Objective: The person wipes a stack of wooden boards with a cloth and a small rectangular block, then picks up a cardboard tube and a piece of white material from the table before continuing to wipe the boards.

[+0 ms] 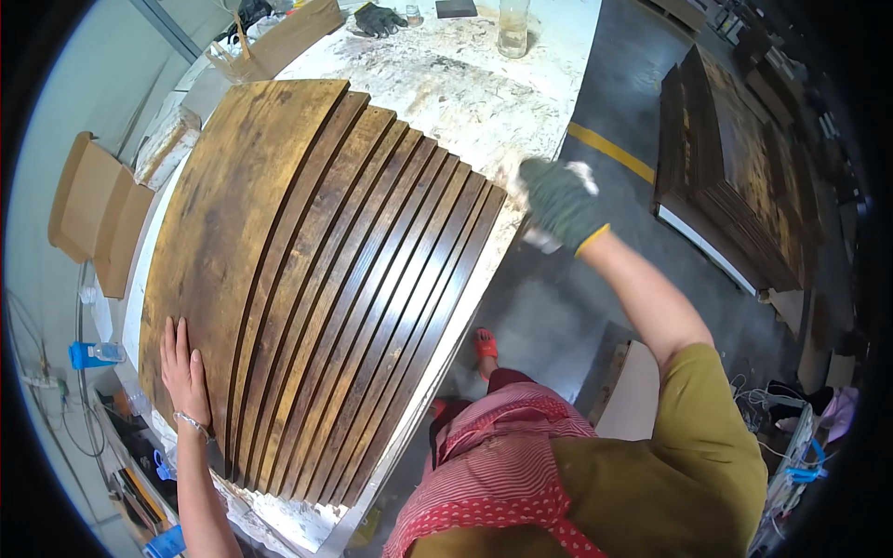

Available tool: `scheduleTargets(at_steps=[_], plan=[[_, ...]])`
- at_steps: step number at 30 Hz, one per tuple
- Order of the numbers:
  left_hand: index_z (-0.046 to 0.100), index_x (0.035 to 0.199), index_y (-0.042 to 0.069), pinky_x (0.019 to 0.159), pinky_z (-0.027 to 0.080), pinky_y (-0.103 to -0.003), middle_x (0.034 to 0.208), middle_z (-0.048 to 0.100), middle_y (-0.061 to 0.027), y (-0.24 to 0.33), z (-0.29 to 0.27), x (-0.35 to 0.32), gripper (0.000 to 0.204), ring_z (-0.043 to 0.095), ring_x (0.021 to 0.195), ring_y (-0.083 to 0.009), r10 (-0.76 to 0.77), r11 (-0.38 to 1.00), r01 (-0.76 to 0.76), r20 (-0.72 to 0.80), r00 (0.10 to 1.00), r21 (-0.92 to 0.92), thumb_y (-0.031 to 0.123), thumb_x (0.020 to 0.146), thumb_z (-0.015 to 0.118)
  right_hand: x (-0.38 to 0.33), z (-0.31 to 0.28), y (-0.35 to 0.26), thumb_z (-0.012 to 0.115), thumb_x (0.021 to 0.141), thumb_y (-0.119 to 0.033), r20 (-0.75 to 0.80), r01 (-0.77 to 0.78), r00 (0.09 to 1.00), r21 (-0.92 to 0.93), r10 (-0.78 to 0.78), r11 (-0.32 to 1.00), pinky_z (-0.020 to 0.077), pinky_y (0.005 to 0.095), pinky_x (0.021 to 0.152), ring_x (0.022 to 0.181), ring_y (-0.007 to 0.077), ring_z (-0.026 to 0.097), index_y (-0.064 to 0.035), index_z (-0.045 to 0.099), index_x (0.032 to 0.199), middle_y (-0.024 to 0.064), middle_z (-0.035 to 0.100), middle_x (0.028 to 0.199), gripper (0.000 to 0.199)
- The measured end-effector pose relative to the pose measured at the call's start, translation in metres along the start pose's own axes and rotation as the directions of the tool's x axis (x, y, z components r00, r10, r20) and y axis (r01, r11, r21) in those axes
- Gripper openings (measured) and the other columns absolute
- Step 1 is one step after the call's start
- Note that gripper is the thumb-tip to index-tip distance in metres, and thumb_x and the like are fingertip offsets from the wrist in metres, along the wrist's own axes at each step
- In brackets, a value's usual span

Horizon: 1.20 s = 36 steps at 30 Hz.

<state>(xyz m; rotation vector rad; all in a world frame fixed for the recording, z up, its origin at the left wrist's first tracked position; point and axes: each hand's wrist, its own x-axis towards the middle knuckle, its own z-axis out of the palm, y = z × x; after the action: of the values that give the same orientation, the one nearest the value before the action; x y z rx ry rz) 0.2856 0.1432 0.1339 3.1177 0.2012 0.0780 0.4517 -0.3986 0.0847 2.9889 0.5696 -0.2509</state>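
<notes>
A fanned row of brown wood-grain boards (372, 270) lies overlapped like steps on the white table. My bare left hand (184, 372) rests flat, fingers stretched out, near the lower left edge of the uppermost board (237, 186). A bracelet circles that wrist. Past the boards' right end, by the table's edge, is my right hand (563, 200) in a dark grey-green glove with a yellow cuff. It is closed round a crumpled white cloth (583, 175), parts of which stick out above and below the glove. Some blur softens this hand, and its fingertips are hard to make out.
At the far end of the white table (437, 79) are a glass jar (513, 28), a dark glove (377, 19) and a cardboard box (284, 42). An open carton (98, 214) stands at the left. Stacked boards (735, 177) sit across the grey floor to the right.
</notes>
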Motion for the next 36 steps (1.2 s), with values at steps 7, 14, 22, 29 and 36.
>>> scheduleTargets(at_steps=[7, 14, 22, 29, 36], plan=[[0.034, 0.143, 0.016, 0.112, 0.015, -0.045, 0.151, 0.024, -0.0072, 0.001, 0.004, 0.005, 0.053, 0.022, 0.138, -0.0331, -0.008, 1.0, 0.008, -0.002, 1.0, 0.013, 0.039, 0.096, 0.031, -0.038, 0.068, -0.052, 0.054, 0.079, -0.014, -0.437, 0.428, 0.846, 0.213, -0.306, 0.878, 0.0489, 0.041, 0.074, 0.085, 0.0288, 0.061, -0.0022, 0.059, 0.105, 0.0143, 0.061, 0.098, 0.029], [0.035, 0.143, 0.016, 0.112, 0.016, -0.045, 0.151, 0.025, -0.0072, 0.001, 0.002, 0.006, 0.053, 0.023, 0.138, -0.0324, -0.007, 1.0, 0.007, -0.024, 1.0, 0.006, 0.04, 0.096, 0.031, 0.003, 0.065, 0.038, 0.055, 0.074, -0.014, -0.509, 0.282, 0.829, 0.019, -0.233, 0.959, 0.0461, 0.0414, 0.077, 0.096, 0.0308, 0.058, -0.0048, 0.059, 0.108, 0.0146, 0.059, 0.111, 0.035], [0.035, 0.142, 0.018, 0.11, 0.018, -0.045, 0.151, 0.026, -0.006, 0.001, 0.003, 0.003, 0.051, 0.025, 0.136, -0.0321, 0.004, 1.0, -0.003, -0.036, 0.999, 0.01, 0.039, 0.097, 0.032, -0.022, 0.051, -0.027, 0.053, 0.081, -0.015, -0.677, 0.236, 0.728, 0.101, -0.107, 0.966, 0.0457, 0.0402, 0.083, 0.101, 0.0295, 0.057, -0.0074, 0.057, 0.114, 0.0133, 0.059, 0.112, 0.033], [0.036, 0.142, 0.022, 0.109, 0.019, -0.046, 0.151, 0.026, -0.0036, 0.001, 0.01, 0.006, 0.049, 0.025, 0.137, -0.032, -0.005, 1.0, 0.005, -0.045, 0.999, 0.003, 0.039, 0.097, 0.033, -0.108, 0.063, -0.18, 0.048, 0.085, -0.016, -0.395, 0.518, 0.841, 0.398, -0.369, 0.757, 0.0463, 0.0406, 0.087, 0.099, 0.0292, 0.058, -0.002, 0.054, 0.115, 0.0163, 0.06, 0.106, 0.033], [0.037, 0.14, 0.018, 0.108, 0.026, -0.043, 0.147, 0.032, -0.0087, -0.026, 0.009, -0.005, 0.05, 0.029, 0.134, -0.0323, 0.028, 0.969, -0.06, -0.135, 0.99, -0.24, 0.036, 0.094, 0.045, -0.06, 0.038, -0.119, 0.05, 0.086, -0.014, -0.583, 0.435, 0.811, 0.656, 0.048, 0.617, 0.0465, 0.0371, 0.088, 0.099, 0.0295, 0.059, -0.0022, 0.056, 0.113, 0.0163, 0.061, 0.105, 0.03]])
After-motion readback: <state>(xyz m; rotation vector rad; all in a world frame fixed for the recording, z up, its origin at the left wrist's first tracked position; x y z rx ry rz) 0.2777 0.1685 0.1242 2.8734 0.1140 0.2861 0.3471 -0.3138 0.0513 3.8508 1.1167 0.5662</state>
